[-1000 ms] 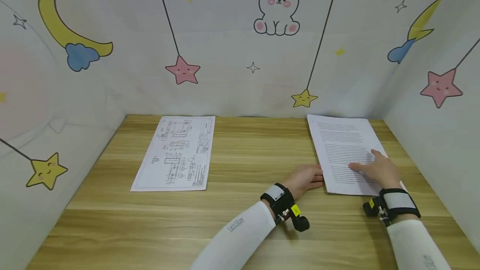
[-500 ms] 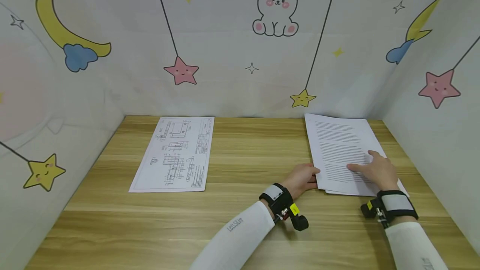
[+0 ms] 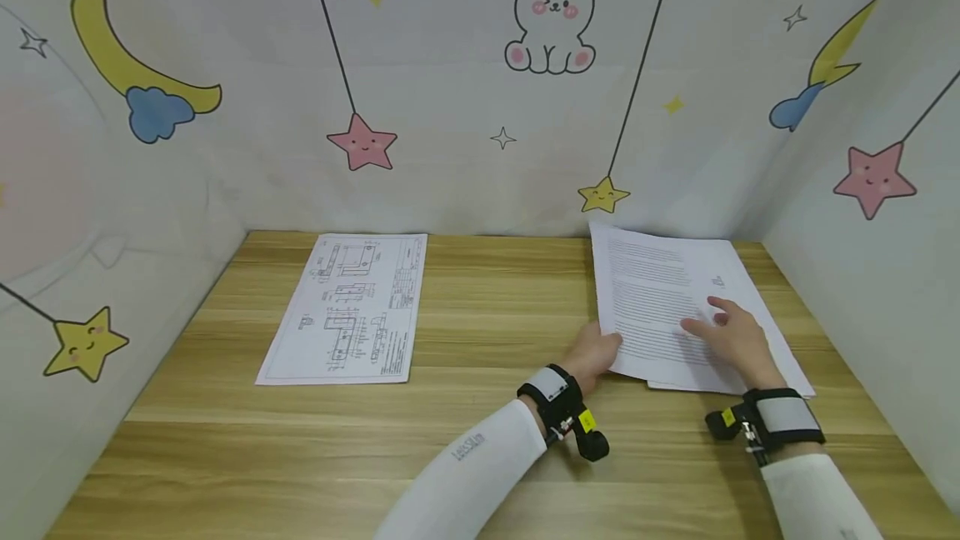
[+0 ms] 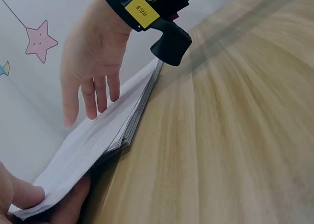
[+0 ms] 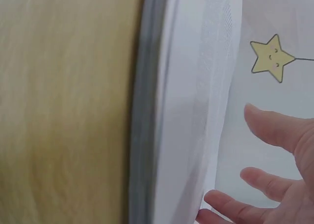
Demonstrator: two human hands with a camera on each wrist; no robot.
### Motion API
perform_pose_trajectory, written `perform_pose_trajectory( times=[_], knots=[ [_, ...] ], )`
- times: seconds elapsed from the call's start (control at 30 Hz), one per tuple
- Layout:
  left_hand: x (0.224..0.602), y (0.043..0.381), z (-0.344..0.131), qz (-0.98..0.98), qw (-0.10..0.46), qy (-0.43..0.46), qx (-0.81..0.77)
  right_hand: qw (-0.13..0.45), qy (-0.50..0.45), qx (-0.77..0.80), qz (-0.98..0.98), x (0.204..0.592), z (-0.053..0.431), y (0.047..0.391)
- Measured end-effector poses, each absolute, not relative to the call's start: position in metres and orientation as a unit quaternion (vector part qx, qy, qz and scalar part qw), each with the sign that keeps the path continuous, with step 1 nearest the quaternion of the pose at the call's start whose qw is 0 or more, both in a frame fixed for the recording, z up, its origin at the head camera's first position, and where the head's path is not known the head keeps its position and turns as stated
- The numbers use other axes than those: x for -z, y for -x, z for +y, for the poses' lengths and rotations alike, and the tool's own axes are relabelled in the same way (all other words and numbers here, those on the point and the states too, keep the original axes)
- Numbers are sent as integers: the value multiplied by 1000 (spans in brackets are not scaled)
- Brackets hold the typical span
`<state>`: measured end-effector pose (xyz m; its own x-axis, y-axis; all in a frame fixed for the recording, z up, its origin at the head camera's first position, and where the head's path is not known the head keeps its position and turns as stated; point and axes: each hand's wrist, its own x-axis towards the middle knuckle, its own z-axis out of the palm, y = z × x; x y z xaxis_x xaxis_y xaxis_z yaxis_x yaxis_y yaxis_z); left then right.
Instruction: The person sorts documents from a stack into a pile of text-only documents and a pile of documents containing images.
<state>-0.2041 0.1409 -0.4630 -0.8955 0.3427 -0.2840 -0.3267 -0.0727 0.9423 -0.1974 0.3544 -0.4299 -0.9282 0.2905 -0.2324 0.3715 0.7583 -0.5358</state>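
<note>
My left hand (image 3: 592,354) pinches the near left edge of printed sheets (image 3: 641,307) on the right side of the table. In the left wrist view its thumb (image 4: 27,193) lies on top of the paper, with a finger underneath. Those sheets are shifted left over the rest of the paper stack (image 3: 738,269), which shows more print near its upper right. My right hand (image 3: 738,344) hovers over the stack with fingers spread. In the right wrist view its fingertips (image 5: 216,197) come right at the page surface. The stack's layered edge (image 5: 144,111) shows beside the wooden tabletop.
A sheet with technical drawings (image 3: 345,307) lies on the left part of the wooden table (image 3: 300,457). White cloth walls (image 3: 450,90) printed with stars, a moon and a rabbit close in the back and sides.
My left hand has taken hold of the upper sheets and drawn them left, uncovering part of the page below. My right hand has lifted slightly and moved a little left.
</note>
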Motion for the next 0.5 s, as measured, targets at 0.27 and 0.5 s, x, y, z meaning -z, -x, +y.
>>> perform_pose_trajectory(
  times=[0.27,0.5],
  knots=[
    [458,215,98,683,187,-20,-706,73,-168,385,905,424,334,206],
    [446,218,50,689,169,-19,-704,42,-180,499,847,412,300,207]
  ],
)
